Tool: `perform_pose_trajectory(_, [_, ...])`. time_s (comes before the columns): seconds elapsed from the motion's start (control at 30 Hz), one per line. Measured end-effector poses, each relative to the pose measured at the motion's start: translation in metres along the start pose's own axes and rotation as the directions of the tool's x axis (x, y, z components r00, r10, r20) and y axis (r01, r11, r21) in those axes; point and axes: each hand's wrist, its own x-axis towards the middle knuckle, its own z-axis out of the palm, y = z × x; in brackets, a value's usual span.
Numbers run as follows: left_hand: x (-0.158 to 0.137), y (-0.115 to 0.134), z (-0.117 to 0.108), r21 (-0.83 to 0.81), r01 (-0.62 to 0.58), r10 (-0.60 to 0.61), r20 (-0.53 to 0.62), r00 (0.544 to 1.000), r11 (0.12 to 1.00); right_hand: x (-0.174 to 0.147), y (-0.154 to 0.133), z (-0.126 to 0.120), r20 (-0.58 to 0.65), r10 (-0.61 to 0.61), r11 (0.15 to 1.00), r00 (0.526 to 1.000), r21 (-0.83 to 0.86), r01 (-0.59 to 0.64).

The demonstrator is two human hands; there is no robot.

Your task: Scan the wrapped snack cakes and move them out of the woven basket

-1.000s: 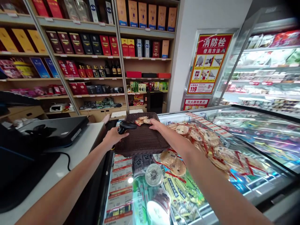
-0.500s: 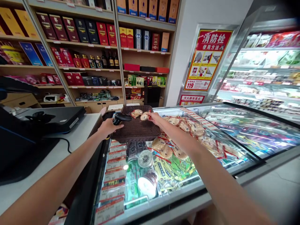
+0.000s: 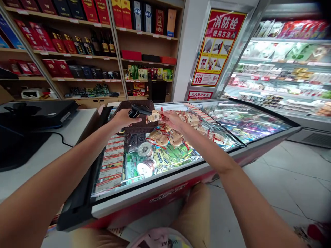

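Note:
My left hand (image 3: 124, 119) is closed around a black handheld barcode scanner (image 3: 139, 110), whose head points right. In my right hand (image 3: 172, 119) I grip a packaged round biscuit (image 3: 153, 116) by its red-edged wrapper, just in front of the scanner head. Behind and below both hands lies a dark brown woven basket (image 3: 139, 128) on the glass top of a chest freezer. More packaged biscuits (image 3: 158, 137) are spread over the glass beneath and to the right of my right forearm.
The chest freezer (image 3: 155, 179) holds colourful ice cream packs under glass, with price labels (image 3: 111, 162) along its left side. A counter (image 3: 69, 129) with a black device stands at left. Shelves of boxes rise behind; a lit refrigerated display (image 3: 284, 69) stands at right.
My right hand has brought the packaged biscuit from above the basket towards me, close to the scanner. The scanner's head now faces it. The camera view has tilted downward and shifted right.

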Motion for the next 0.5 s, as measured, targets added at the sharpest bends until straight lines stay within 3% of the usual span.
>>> perform_pose_trajectory(0.1, [0.001,0.006,0.008,0.086,-0.055,0.054,0.022,0.998,0.995,0.025,0.002,0.002,-0.030,0.001,1.000,1.000,0.020,0.000])
perform_pose_trajectory(0.3, [0.004,0.007,0.013,0.206,-0.102,0.096,0.038,0.995,0.973,0.060,0.027,-0.016,-0.027,0.063,0.986,0.998,0.158,-0.058])
perform_pose_trajectory(0.5, [0.008,0.001,0.009,0.185,-0.076,0.071,0.030,0.997,0.980,0.054,0.037,-0.041,-0.001,0.075,0.976,0.997,0.204,-0.074])
